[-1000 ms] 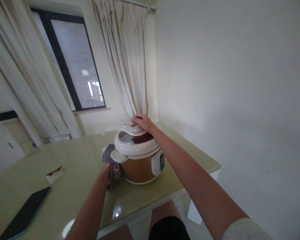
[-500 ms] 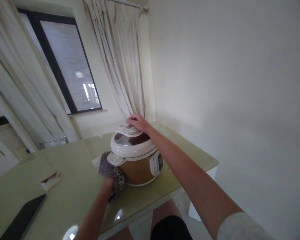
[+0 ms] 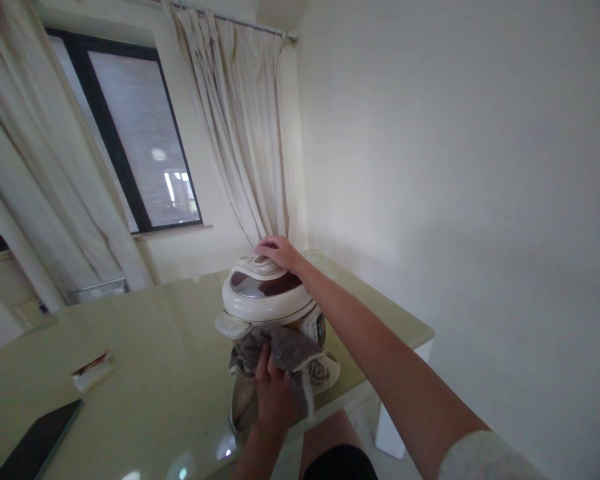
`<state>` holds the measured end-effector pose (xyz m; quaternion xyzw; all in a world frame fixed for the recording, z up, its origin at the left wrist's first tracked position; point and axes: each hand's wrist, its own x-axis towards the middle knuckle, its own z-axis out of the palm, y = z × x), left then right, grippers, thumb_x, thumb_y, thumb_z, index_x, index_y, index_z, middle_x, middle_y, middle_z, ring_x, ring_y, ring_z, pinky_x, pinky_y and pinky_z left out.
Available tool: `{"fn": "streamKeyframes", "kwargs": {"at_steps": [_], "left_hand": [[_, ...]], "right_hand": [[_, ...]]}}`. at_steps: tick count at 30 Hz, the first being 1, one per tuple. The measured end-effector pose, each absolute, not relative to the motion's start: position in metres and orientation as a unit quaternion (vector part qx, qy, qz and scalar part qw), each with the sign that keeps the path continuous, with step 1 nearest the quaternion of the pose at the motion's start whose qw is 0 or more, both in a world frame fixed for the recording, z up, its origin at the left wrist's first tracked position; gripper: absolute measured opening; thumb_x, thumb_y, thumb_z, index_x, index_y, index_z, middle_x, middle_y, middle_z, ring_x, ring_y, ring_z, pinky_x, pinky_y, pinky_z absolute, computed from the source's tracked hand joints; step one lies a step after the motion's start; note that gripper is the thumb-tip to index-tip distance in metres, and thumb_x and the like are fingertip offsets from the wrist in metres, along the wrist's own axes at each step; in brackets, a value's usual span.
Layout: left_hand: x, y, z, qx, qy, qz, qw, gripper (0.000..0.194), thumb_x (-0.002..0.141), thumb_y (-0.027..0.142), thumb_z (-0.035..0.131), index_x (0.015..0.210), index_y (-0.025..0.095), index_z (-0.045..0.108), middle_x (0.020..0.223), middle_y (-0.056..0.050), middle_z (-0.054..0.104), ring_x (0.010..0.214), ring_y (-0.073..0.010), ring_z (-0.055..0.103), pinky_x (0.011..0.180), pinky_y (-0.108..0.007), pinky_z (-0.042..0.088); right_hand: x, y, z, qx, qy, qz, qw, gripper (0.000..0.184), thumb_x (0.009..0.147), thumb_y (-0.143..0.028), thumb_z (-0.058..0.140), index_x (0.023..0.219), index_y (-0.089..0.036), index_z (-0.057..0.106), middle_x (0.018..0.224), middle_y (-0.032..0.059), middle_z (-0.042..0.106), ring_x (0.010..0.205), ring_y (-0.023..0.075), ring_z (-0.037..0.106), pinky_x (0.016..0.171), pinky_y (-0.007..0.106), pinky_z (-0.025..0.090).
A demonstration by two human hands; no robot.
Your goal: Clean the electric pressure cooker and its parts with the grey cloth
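A pressure cooker [image 3: 263, 305] with a white lid and a brown body stands near the right end of the table. My right hand [image 3: 280, 253] rests on the lid's handle, its fingers curled over the far side. In front of the cooker, my left hand [image 3: 273, 390] grips a grey patterned cloth [image 3: 290, 350], bunched against the body. The cloth covers most of the brown front and part of the control panel [image 3: 316, 327]. A loose end of the cloth hangs below the hand.
The glossy pale green table [image 3: 150, 353] reflects light. A dark flat tablet [image 3: 37, 440] and a small packet [image 3: 91, 371] lie to the left. A white wall [image 3: 455, 200] rises on the right, and curtains [image 3: 240, 133] hang behind beside a window [image 3: 145, 140].
My left hand has swept the cloth from the cooker's left side round to its front. My right hand has stayed on the lid handle. The view has shifted slightly.
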<state>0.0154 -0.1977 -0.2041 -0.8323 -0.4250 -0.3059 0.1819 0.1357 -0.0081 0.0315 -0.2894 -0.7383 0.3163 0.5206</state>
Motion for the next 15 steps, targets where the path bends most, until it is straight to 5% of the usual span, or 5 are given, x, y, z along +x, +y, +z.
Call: {"fn": "streamKeyframes", "kwargs": {"at_steps": [3, 9, 15], "left_hand": [[0.026, -0.192, -0.185, -0.801, -0.426, -0.354, 0.225, 0.036, 0.077, 0.037, 0.081, 0.113, 0.028, 0.08, 0.136, -0.018, 0.071, 0.133, -0.0437, 0.061, 0.106, -0.064, 0.047], [0.066, -0.19, -0.127, -0.853, -0.375, -0.301, 0.205, 0.046, 0.077, 0.037, 0.078, 0.121, 0.029, 0.075, 0.139, -0.015, 0.071, 0.132, -0.0412, 0.062, 0.107, -0.066, 0.042], [0.045, -0.187, -0.147, -0.865, -0.278, -0.335, 0.249, 0.04, 0.08, 0.042, 0.078, 0.118, 0.03, 0.077, 0.127, -0.01, 0.078, 0.116, -0.0332, 0.07, 0.111, -0.057, 0.04]], "right_hand": [[0.136, -0.008, 0.032, -0.301, -0.737, 0.304, 0.523, 0.014, 0.084, -0.031, 0.077, 0.082, -0.017, 0.076, 0.075, -0.0007, 0.074, 0.073, 0.0138, 0.068, 0.07, 0.024, 0.05], [0.137, -0.014, 0.032, -0.282, -0.744, 0.314, 0.519, 0.012, 0.084, -0.029, 0.075, 0.082, -0.018, 0.075, 0.076, -0.0006, 0.075, 0.075, 0.0151, 0.07, 0.074, 0.025, 0.051], [0.138, -0.02, 0.032, -0.28, -0.743, 0.324, 0.513, 0.016, 0.085, -0.035, 0.075, 0.085, -0.019, 0.076, 0.079, 0.0004, 0.076, 0.079, 0.0162, 0.072, 0.077, 0.027, 0.052]]}}
